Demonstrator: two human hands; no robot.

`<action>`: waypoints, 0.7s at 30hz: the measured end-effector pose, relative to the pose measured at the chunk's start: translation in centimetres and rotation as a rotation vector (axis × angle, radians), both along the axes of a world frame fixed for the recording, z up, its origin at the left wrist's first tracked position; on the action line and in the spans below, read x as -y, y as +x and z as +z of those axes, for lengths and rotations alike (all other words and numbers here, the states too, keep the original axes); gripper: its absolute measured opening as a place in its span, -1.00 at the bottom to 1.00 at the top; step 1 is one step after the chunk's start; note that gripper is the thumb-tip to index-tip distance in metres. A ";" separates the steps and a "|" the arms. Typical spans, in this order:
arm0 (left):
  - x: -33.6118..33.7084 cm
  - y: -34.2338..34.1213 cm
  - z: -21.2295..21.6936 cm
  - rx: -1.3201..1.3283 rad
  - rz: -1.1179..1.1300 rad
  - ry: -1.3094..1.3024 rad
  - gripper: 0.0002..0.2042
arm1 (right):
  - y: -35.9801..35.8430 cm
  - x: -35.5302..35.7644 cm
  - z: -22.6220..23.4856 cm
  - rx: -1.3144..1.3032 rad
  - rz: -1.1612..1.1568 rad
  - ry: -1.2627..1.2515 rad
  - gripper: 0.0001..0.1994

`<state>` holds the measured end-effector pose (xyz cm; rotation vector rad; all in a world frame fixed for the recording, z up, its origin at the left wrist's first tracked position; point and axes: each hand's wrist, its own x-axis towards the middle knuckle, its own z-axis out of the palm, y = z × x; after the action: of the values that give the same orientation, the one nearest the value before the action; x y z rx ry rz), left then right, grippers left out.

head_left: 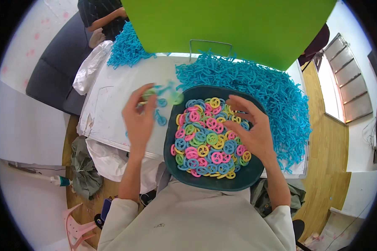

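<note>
A dark green tub [170,144] rests at the table's front edge against my lap, heaped with small plastic spoked wheels [212,139] in pink, blue, yellow and green. My right hand [252,127] hovers over its right side, thumb and fingers apart, with nothing visible between them. Left of the tub, my left hand [140,111] is curled above the white table, a green wheel [149,93] showing at its fingers, with a bit of yellow below. Beside it lie blue sticks with wheels on them [160,118]. Another piece with a green wheel [177,98] is blurred by motion.
Blue plastic sticks [287,113] form a large pile behind and right of the tub; a smaller pile [129,47] is at the far left. A bright green panel [234,29] stands across the back. Another person's arm [107,20] shows at the far left.
</note>
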<state>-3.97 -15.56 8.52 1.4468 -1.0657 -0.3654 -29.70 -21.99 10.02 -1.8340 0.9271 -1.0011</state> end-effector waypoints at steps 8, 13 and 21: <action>-1.0 7.1 -4.3 0.711 0.366 0.232 -0.75 | -1.0 0.5 -1.4 0.020 0.088 0.122 -0.83; 6.4 4.4 -6.1 0.553 -0.017 0.280 -0.82 | -0.8 0.6 -1.5 0.021 0.071 0.082 -0.89; 10.8 3.3 -7.0 0.619 -0.025 0.313 -0.86 | -1.2 0.6 -1.9 -0.016 0.035 0.063 -0.90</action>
<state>-0.64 -26.37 1.55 1.8907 -1.5708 -0.0967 -30.88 -22.56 8.13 -1.8025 0.9228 -0.9271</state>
